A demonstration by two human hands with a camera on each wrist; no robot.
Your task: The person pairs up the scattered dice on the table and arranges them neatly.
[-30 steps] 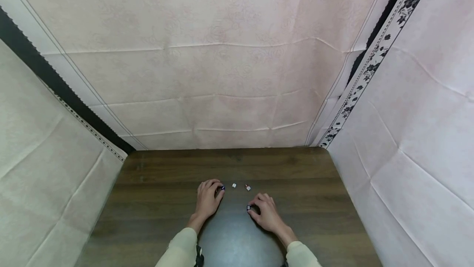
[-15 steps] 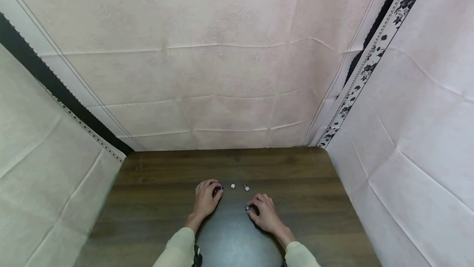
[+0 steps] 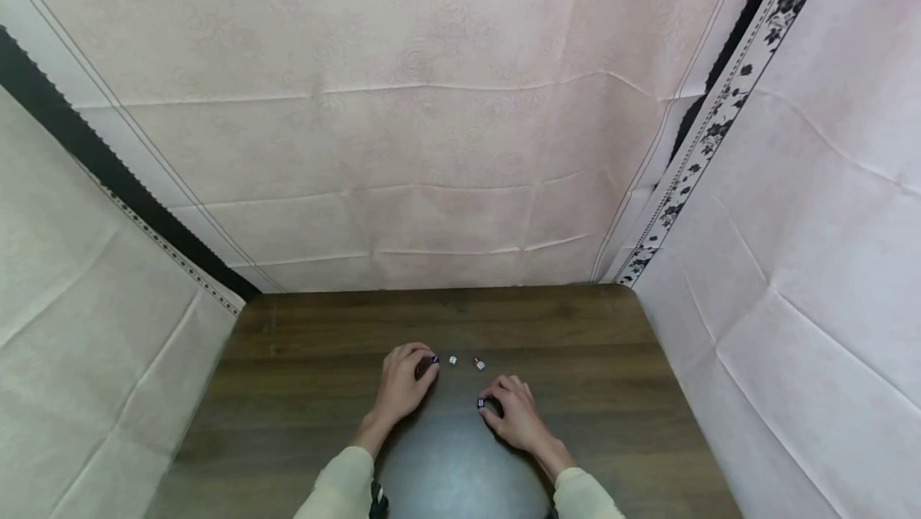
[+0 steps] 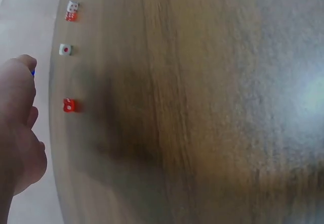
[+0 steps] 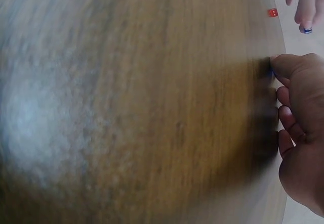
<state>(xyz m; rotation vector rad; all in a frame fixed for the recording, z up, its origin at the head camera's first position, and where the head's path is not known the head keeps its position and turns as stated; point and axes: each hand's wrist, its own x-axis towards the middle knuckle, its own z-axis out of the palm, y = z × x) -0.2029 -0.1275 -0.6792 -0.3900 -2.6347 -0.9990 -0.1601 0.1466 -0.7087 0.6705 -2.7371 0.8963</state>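
My left hand pinches a small blue die between thumb and fingertips. Under that hand lies a red die, which the left wrist view shows on the table. My right hand pinches another blue die, close over the tabletop. Between and beyond the hands is a white die, its single red pip plain in the left wrist view. Right of it, a second white die and a red die sit against each other.
The dark wood-grain table ends at a straight far edge with rounded corners. Pale patterned cloth hangs behind it, and more cloth closes off both sides. Light glares on the table's near middle.
My left hand, with its blue die, has shifted slightly right and away, nearer the white die. The right hand keeps its place with its own die.
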